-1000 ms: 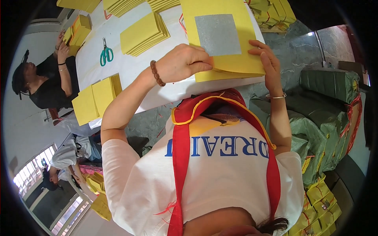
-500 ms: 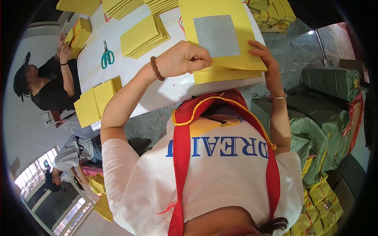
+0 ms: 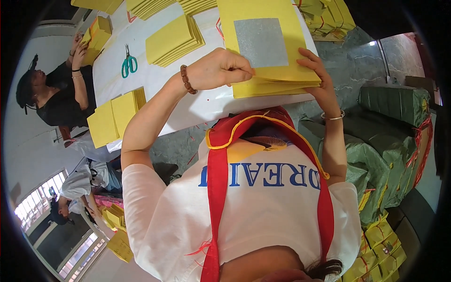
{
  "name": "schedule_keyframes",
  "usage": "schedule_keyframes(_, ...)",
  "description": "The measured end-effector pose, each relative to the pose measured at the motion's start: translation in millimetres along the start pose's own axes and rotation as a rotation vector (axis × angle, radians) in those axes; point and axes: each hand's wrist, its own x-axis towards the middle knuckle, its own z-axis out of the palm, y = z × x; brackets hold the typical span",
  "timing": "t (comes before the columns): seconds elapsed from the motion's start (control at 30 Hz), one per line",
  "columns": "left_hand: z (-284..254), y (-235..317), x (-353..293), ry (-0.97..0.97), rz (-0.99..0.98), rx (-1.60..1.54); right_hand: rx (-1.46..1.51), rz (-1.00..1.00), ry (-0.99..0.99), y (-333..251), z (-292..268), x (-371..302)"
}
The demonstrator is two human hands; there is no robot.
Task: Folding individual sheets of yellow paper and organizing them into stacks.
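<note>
A stack of yellow joss paper (image 3: pixel 263 87) with a silver square on its top sheet lies at the table's near edge in front of me. My left hand (image 3: pixel 223 70) is closed in a pinch at the stack's near left side. My right hand (image 3: pixel 319 80) grips the near right corner, fingers over the top and thumb at the near edge. Slight gaps show between the sheets along that edge. To the left of the stack lie a fanned pile of yellow paper (image 3: pixel 174 41) and green-handled scissors (image 3: pixel 129 66).
More folded yellow paper (image 3: pixel 115 117) sits at the white table's (image 3: pixel 136 40) left edge. A co-worker (image 3: pixel 61 94) handles a yellow bundle across on the left; another person (image 3: pixel 84 185) is behind. Green wrapped bales (image 3: pixel 380 145) and yellow packs (image 3: pixel 383 244) stand on my right.
The raised near edge of the top sheets has come down closer to the stack. My right thumb has moved onto the near right corner. My left hand keeps its pinch.
</note>
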Motion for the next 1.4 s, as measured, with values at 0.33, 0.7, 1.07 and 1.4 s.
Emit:
schedule_keyframes(0.33, 22, 17, -10, 0.148, 0.185, 0.473, -0.054, -0.024, 0.045, 5, 2, 2)
schedule_keyframes(0.7, 25, 8, -11, 0.063, 0.508, 0.759, -0.099, -0.026, 0.062, 3, 1, 4)
schedule_keyframes(1.07, 15, 10, -10, 0.073, 0.310, 0.388, -0.036, 0.000, 0.112, 1, 2, 8)
schedule_keyframes(1.4, 18, -9, -10, 0.124, 0.483, 0.521, -0.003, 0.016, 0.132, 6, 3, 9)
